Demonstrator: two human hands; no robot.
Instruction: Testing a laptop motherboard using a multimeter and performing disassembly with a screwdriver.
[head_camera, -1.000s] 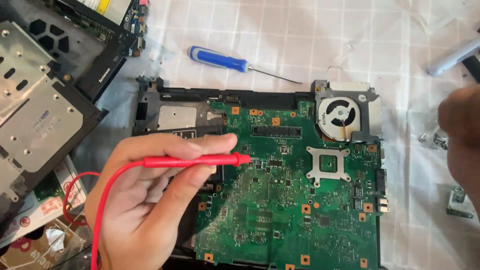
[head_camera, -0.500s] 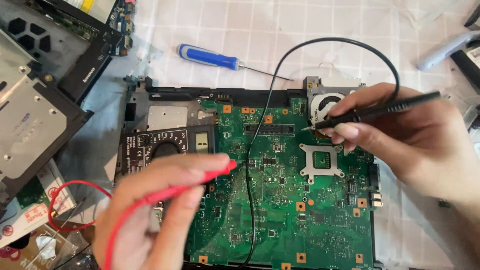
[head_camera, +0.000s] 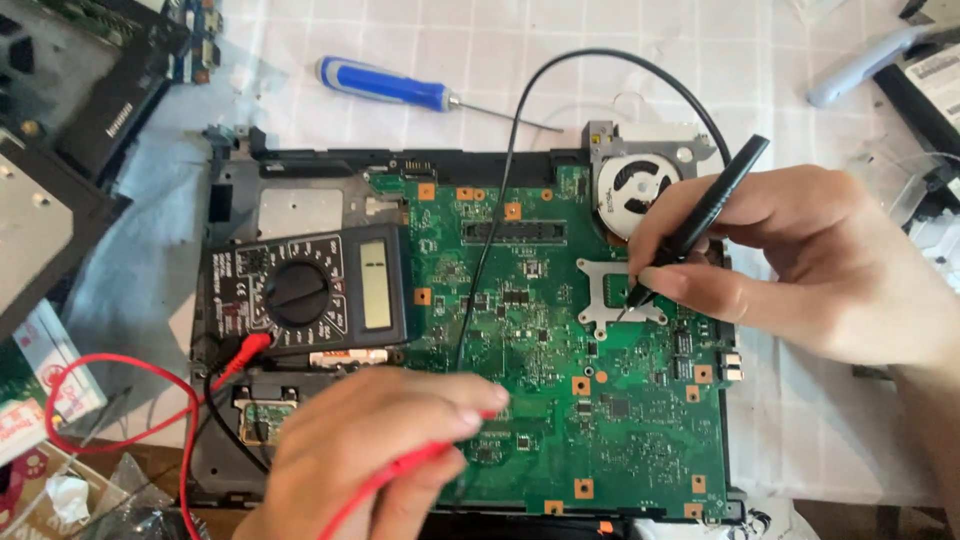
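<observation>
- Surface (head_camera: 640, 60): white checked cloth; it carries an opened laptop base with the green circuit board (head_camera: 560, 400) lying flat in it, as in the earlier views.
- Multimeter (head_camera: 300, 285): black, lying on the left part of the base beside the board, dial up. A second ago the left hand covered this spot; the meter now shows in full.
- Right hand (head_camera: 810, 265): a second ago it was only at the right edge of view. It now holds the black probe (head_camera: 700, 220) in closed fingers, pen-fashion, tip down at the square metal frame (head_camera: 620, 295) just below the fan (head_camera: 630, 190).
- Left hand (head_camera: 370, 450): fingers closed on the red probe (head_camera: 400, 470), which has dropped from mid-board to the board's lower middle; the tip is hidden under the fingers, so contact cannot be confirmed.
- Judgement: both probes are now brought to the board, consistent with a reading being taken.
- Blue-handled screwdriver (head_camera: 385, 83): lies apart on the cloth above the base, untouched.
</observation>
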